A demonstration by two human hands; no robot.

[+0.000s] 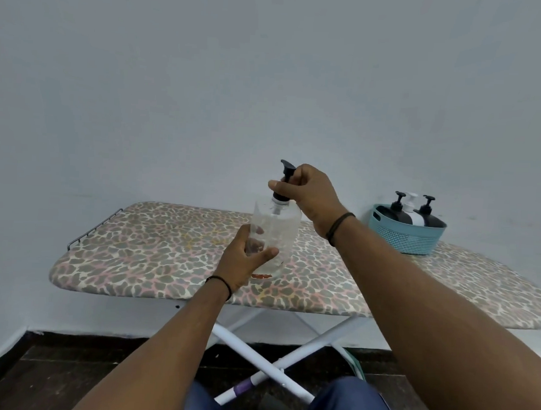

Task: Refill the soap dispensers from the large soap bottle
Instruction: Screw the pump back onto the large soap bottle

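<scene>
Plain pale grey-white painted wall point(269, 79) behind a folding ironing board point(154, 249) covered in leopard-print fabric, standing on crossed white metal legs point(312, 342). Thin metal wire rest point(92, 228) at the board's left end. Below, dark brown floor point(50, 378). Soft, even light throughout.

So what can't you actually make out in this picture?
- Head view: the basket wall hides the lower bodies of the three dispensers; their fill levels are unknown.
- The right hand covers part of the black pump.
- How much soap is in the clear bottle is unclear.
</scene>
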